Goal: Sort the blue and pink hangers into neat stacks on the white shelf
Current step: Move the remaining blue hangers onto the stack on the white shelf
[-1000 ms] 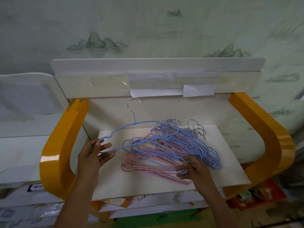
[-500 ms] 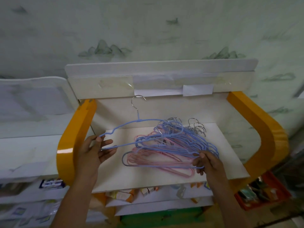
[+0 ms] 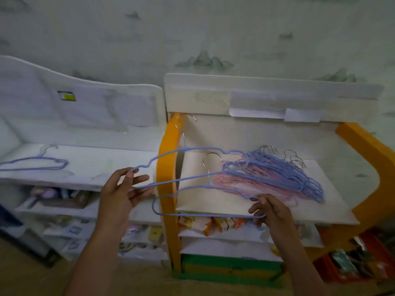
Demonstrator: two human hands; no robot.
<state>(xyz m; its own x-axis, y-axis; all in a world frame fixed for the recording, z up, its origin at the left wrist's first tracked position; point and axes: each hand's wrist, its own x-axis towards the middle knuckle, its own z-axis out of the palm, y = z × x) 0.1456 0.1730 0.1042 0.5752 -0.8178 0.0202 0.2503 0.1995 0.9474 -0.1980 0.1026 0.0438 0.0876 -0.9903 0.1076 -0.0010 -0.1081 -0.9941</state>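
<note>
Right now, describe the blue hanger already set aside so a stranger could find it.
Look at the white shelf left of the orange-framed rack. One blue hanger lies flat at its far left. Unlike the others, it lies alone: no hand holds it, no pile surrounds it.

Left hand (image 3: 121, 195): was at the left edge of the tan shelf (image 3: 333, 184), now out past the orange side panel (image 3: 168, 167), in front of the white shelf (image 3: 102, 165); same blue hanger (image 3: 192, 149) pinched at its end, its far shoulder lifted off the pile.

Right hand (image 3: 272, 212): a second ago pressing on the hanger pile (image 3: 277, 178); now pulled off to the tan shelf's front edge, gripping a second blue hanger (image 3: 192, 190) drawn free, hanging half over that edge.

Hanger pile: two blue fewer, pushed toward the right rear.

View: swung left; white shelf with one blue hanger lying flat (image 3: 42, 163) now in sight.
</note>
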